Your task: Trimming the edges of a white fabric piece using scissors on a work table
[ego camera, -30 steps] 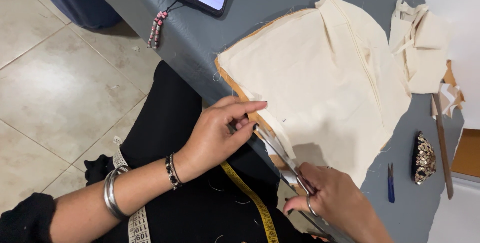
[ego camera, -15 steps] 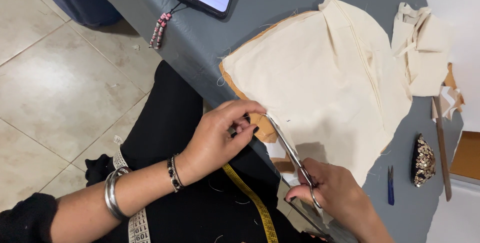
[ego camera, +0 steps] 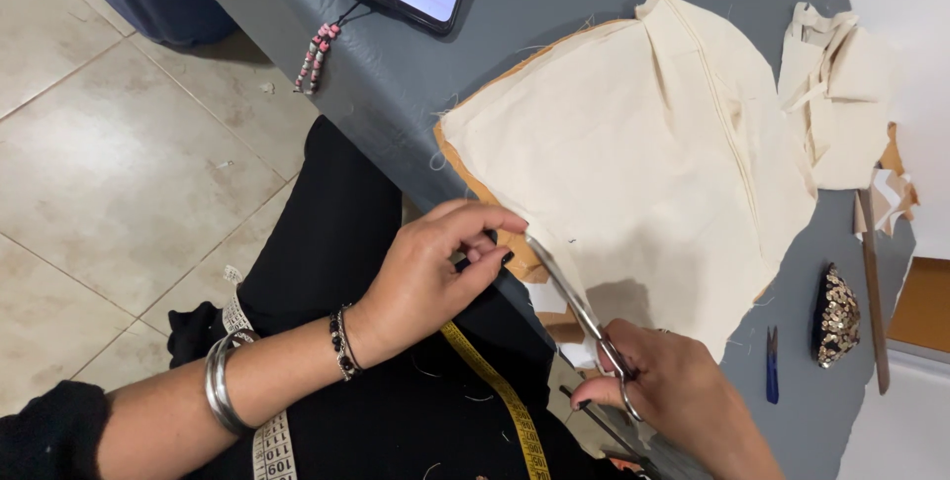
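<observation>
One wide grey table point(ego camera: 554, 35) carries one large cream fabric panel point(ego camera: 643, 153) lying over tan pattern paper. Your left hand point(ego camera: 426, 277) pinches the panel's near left edge, fingers pressed together, likely to keep it taut. Your right hand point(ego camera: 673, 401) is closed through the handles of one pair of steel scissors point(ego camera: 574, 302), blades at that near edge.

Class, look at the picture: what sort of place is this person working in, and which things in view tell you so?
Probably a home sewing or tailoring corner. The right hand works scissors along cream fabric laid over a brown paper pattern on a grey table; a yellow measuring tape lies in the lap, and the left hand steadies the edge.
</observation>
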